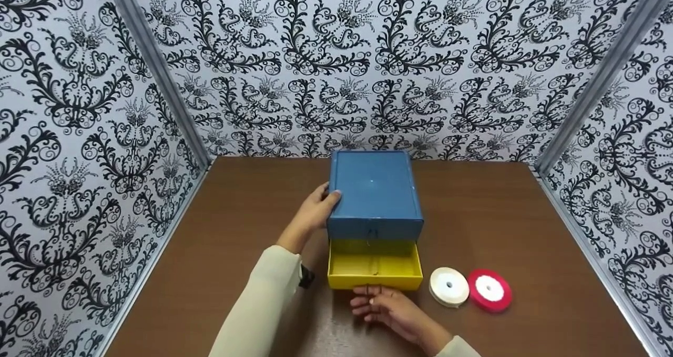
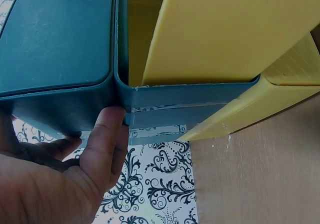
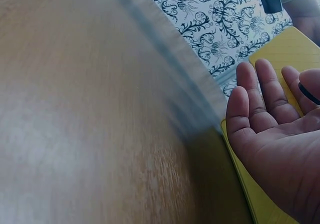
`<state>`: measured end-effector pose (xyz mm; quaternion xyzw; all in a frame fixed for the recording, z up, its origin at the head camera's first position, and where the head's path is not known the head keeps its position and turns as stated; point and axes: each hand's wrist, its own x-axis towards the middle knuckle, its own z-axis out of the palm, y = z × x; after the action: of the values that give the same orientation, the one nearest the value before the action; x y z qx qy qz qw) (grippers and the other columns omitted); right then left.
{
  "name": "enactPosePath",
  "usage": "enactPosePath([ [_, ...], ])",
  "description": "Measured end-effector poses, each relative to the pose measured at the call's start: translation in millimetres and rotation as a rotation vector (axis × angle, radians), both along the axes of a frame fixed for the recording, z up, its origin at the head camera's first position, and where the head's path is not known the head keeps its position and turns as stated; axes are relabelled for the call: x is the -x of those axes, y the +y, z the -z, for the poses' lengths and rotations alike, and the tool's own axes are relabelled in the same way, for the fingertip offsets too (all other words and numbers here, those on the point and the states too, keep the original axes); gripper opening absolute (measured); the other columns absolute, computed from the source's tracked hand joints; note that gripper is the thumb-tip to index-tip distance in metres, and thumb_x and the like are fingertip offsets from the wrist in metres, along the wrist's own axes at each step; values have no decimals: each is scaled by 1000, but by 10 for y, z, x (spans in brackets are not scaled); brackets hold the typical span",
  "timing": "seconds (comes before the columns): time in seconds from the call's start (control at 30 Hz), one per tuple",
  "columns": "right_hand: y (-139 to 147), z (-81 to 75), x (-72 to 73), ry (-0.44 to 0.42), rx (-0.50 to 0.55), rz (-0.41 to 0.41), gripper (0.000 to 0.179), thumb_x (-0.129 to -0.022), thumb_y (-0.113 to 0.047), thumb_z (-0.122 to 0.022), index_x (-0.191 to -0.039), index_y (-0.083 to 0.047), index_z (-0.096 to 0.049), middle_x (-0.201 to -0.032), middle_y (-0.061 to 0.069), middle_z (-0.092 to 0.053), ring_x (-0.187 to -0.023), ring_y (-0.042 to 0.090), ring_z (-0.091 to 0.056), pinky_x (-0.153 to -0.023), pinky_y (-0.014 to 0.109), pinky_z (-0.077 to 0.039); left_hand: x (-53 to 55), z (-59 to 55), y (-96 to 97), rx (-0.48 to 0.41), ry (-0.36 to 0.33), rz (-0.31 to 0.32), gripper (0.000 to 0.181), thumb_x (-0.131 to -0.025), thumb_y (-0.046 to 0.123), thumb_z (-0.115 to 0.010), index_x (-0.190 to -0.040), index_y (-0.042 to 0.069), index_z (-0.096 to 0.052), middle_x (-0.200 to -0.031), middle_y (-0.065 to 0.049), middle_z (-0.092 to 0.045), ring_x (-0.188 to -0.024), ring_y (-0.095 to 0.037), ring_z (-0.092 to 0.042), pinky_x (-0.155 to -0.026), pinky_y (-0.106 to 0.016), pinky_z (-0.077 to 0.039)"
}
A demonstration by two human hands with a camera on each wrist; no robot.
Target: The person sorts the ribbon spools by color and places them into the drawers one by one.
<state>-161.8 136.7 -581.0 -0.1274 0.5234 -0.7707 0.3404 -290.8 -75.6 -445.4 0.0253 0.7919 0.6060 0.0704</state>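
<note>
yellow rectangular drawer [image 1: 344,282] out beneath blue rectangular box [image 1: 373,186]

the left hand [image 1: 315,210] rests, fingers extended, on the box's left side. near the drawer's front lies the right hand [image 1: 394,310], fingers loosely spread; contact cannot be told. rightward: flat round cream spool [image 1: 444,294], then red, white-centred round spool [image 1: 498,300].

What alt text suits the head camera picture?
A person's left hand rests against a blue box, the right hand at its open yellow drawer. A cream spool and a red spool lie nearby on a brown table.
</note>
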Motion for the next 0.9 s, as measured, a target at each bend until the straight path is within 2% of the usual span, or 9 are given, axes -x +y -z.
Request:
enactPosePath([
  [0.3, 2, 12, -77, -5, -3, -2, 47, -92, -11, -44, -133, 10, -37, -116, 16, -59, -109, 32, -55, -86, 37, -45, -11, -3, -4, 25, 9, -7, 62, -91, 43, -51, -143, 14, -33, -134, -11, -46, -110, -27, -51, -90, -43, -43],
  [0.5, 16, 13, -125, 5, -1, -5, 46, -92, -10, -44, -133, 10, -38, -115, 15, -60, -108, 32, -55, -86, 37, -45, -11, 3, -7, 21, 2, -9, 63, -90, 44, -51, -144, 15, -33, -136, -11, -44, -110, -28, -50, -87, -43, -44],
  [0.73, 15, 27, -178, -3, 19, -11, 45, -92, -10, -44, -132, 10, -39, -114, 14, -60, -107, 31, -56, -85, 37, -46, -7, -7, -10, 56, 10, -20, 63, -90, 45, -51, -143, 15, -34, -135, -10, -45, -112, -26, -49, -94, -41, -39],
  [0.9, 12, 25, -208, 0, 38, -31, 44, -93, -10, -43, -133, 9, -39, -115, 14, -59, -108, 31, -55, -87, 37, -45, -8, -12, -21, 61, 12, -17, 63, -90, 45, -51, -143, 15, -34, -136, -9, -45, -112, -26, -49, -93, -42, -39],
])
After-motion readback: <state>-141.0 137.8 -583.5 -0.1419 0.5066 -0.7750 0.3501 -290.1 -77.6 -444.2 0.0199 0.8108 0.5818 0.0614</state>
